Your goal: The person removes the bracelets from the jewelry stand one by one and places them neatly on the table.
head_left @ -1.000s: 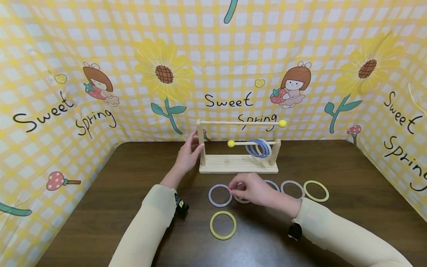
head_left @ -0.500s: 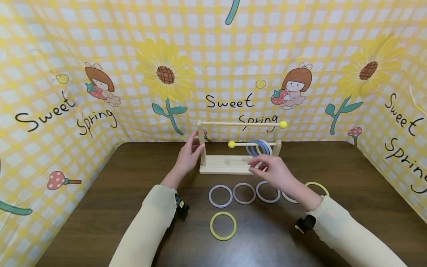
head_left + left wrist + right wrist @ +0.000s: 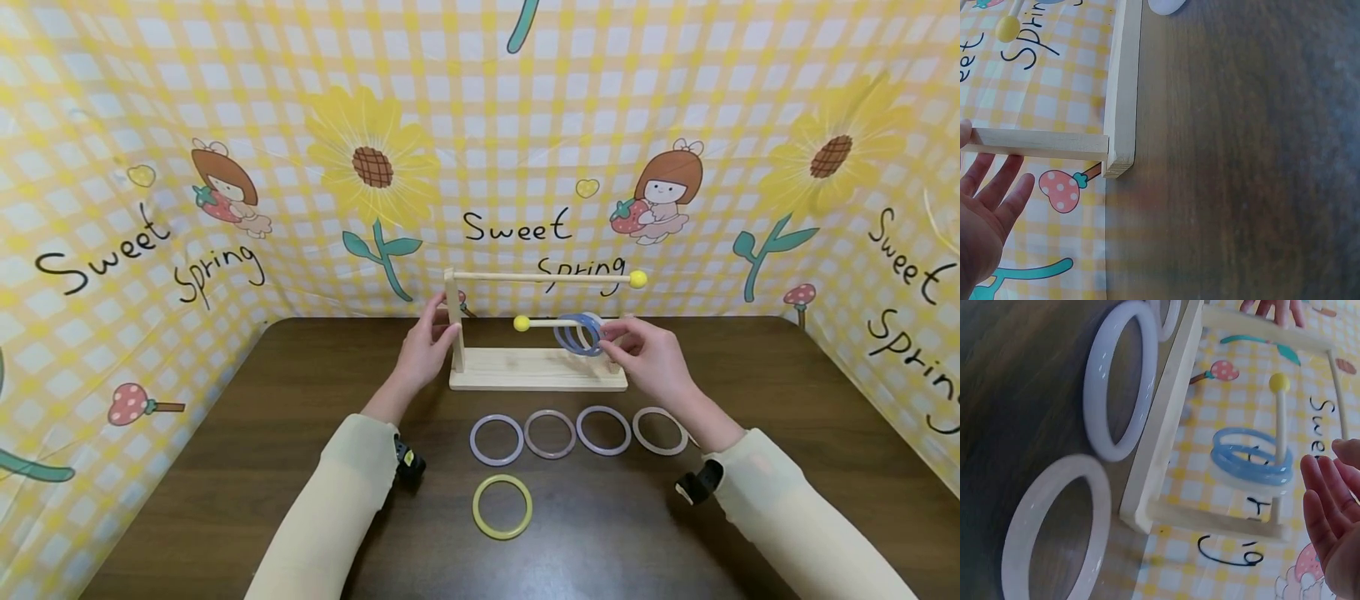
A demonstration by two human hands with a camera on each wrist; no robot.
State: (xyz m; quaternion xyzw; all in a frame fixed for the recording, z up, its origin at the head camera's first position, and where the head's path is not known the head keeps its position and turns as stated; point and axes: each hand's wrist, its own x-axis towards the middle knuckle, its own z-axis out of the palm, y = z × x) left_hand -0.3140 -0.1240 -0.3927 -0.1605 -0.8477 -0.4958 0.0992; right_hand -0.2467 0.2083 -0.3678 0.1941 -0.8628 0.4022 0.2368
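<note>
A pale wooden stand (image 3: 536,381) has two posts, each with a rod tipped by a yellow ball. My left hand (image 3: 422,358) grips the left post (image 3: 1041,144), thumb on one side and fingers on the other. Two blue rings (image 3: 1244,474) and a white ring hang on the lower rod (image 3: 543,323), towards its post end. Beside them is my right hand (image 3: 656,358), fingers bent and fingertips overlapping the rings' right edge in the head view. From the right wrist, a gap shows between those fingers and the rings. The hand partly covers the right post.
Before the stand lies a row of rings: a lilac ring (image 3: 473,440), a pinkish ring (image 3: 527,434), another lilac ring (image 3: 580,431) and a whitish ring (image 3: 636,431). A yellow ring (image 3: 476,507) lies nearer. Patterned cloth (image 3: 525,125) surrounds the brown table (image 3: 300,500).
My right hand has moved from over the row of rings, up and to the right, to the rings on the lower rod. The left hand stays on the post.
</note>
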